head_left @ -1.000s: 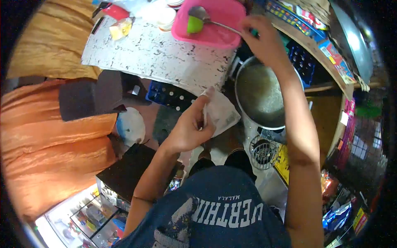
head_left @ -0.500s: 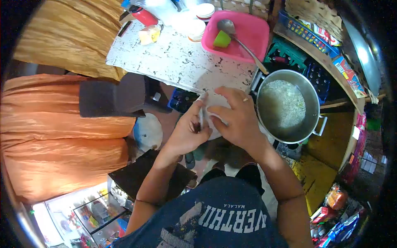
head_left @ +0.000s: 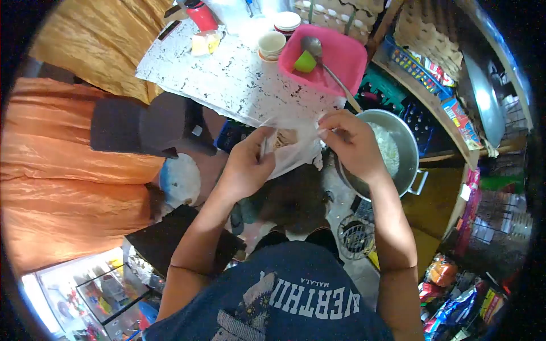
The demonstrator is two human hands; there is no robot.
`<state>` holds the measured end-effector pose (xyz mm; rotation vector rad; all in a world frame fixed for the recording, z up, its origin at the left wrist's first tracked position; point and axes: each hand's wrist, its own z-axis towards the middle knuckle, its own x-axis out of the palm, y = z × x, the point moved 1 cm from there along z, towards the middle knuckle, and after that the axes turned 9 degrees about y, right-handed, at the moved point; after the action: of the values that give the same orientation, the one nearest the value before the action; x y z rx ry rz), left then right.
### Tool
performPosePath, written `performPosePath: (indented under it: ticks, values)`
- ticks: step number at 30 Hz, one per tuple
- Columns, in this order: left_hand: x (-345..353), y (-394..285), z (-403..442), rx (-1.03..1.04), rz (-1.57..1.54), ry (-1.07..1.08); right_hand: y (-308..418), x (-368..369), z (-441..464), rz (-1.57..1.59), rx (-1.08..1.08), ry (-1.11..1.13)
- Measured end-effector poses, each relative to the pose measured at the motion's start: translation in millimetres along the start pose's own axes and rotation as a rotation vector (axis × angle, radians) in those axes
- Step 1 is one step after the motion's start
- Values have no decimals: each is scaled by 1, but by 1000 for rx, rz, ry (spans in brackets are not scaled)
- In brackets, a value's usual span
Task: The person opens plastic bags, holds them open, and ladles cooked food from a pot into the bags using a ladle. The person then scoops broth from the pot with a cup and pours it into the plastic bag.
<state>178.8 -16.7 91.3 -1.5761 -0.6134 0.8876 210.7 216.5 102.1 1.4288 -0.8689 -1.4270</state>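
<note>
A thin whitish plastic bag (head_left: 293,156) is stretched between my two hands, with something brownish showing inside its mouth. My left hand (head_left: 248,165) pinches the left edge of the bag. On the other side, my right hand (head_left: 354,142) grips the top right edge between thumb and fingers. Just beyond my right hand stands a large metal pot (head_left: 408,139) with pale, cloudy contents, partly covered by my hand and forearm. A ladle (head_left: 335,79) and a green piece (head_left: 305,62) lie in a pink basin (head_left: 355,57).
The speckled white table (head_left: 227,85) holds stacked bowls (head_left: 272,43), a red bottle (head_left: 200,16) and a small yellow-and-white packet (head_left: 206,42). A dark chair (head_left: 153,125) stands left. A round fan-like grille (head_left: 356,236) is below the pot. Crates and a shelf are at right.
My right hand came from the ladle in the pink basin to the bag, then moved out to its right edge. The bag is now spread wider and its contents show.
</note>
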Motion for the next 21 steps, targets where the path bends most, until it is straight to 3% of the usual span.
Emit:
performPosePath:
  ticks: [2, 4, 6, 8, 11, 21]
  values:
    - [0, -7, -3, -51, 282, 29, 3, -3, -6, 61, 16, -15]
    - [5, -10, -4, -101, 237, 31, 12, -8, -13, 25, 162, -53]
    - [12, -5, -5, -154, 193, 37, 11, -7, -21, 58, 117, -66]
    - [18, 3, -6, -43, 268, -6, -5, -8, -31, 197, 43, -175]
    - [22, 10, 0, 57, 338, 5, -15, -18, -43, 224, 100, -178]
    - [30, -1, 50, -8, 310, 218, -38, -20, -37, 271, 258, -208]
